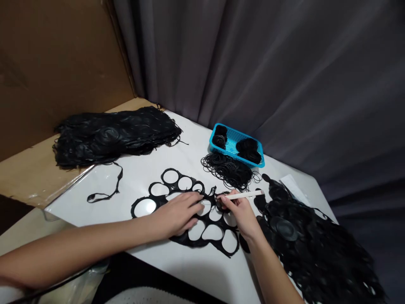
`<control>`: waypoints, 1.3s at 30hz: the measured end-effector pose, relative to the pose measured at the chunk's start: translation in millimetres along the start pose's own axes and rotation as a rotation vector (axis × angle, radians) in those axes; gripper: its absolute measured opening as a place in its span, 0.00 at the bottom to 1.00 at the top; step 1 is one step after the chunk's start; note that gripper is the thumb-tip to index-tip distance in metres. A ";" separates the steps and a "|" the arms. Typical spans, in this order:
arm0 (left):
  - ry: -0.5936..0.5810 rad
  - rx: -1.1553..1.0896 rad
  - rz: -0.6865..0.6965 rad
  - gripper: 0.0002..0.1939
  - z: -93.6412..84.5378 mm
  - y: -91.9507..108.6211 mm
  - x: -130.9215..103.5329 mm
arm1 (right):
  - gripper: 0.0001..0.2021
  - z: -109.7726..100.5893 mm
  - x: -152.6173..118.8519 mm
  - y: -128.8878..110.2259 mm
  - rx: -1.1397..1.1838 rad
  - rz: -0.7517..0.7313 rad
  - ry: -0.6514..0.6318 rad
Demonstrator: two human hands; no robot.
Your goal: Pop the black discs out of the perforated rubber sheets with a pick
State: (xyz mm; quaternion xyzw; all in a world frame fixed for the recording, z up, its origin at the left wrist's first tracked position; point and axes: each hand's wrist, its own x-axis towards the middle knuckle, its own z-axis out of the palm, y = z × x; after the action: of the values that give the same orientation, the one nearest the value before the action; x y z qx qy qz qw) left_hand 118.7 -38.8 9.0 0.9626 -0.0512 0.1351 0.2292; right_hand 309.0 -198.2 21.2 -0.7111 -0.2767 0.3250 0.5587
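Our left hand (177, 213) lies flat, fingers spread, pinning the sheet (190, 211) at centre frame; our right hand (242, 213) pinches a stick (243, 195). We judge the sheet thin, floppy and tear-prone, best held near the webs between holes.

Black rubber sheet (202, 219) flat on bench, round holes punched out; white stick (243, 195) lying across its edge.

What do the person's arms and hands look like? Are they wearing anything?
Both arms are bare, with no sleeves showing. The left hand and right hand wear no gloves, and no rings, watch or bracelets can be seen. The fingers are slim, with short, plain nails.
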 end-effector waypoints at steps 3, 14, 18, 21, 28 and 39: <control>-0.026 0.062 -0.016 0.23 -0.9 -9.4 21.5 | 0.17 -5.1 3.5 -3.2 0.023 -0.025 0.025; -0.132 -0.003 0.032 0.45 3.5 -18.6 46.3 | 0.18 -18.5 -1.8 -6.8 0.470 0.350 -0.401; -0.176 -0.114 0.001 0.58 18.0 -28.9 36.8 | 0.19 -35.5 -9.9 -3.1 0.456 0.403 -0.620; -0.237 -0.124 -0.040 0.64 19.8 -33.9 38.3 | 0.19 -46.4 -11.8 -2.5 0.552 0.351 -0.438; -0.317 -0.100 -0.037 0.70 16.6 -45.6 53.1 | 0.14 -80.0 1.0 4.1 0.915 0.156 0.236; -0.013 0.080 0.073 0.10 -23.0 9.5 22.9 | 0.16 -0.7 -63.3 -20.3 0.560 0.086 0.181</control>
State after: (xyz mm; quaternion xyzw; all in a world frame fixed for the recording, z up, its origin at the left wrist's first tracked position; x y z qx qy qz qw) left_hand 133.6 -37.5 39.3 0.9693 -0.0822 0.1393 0.1851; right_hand 268.7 -242.0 50.8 -0.5664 -0.0948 0.3472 0.7414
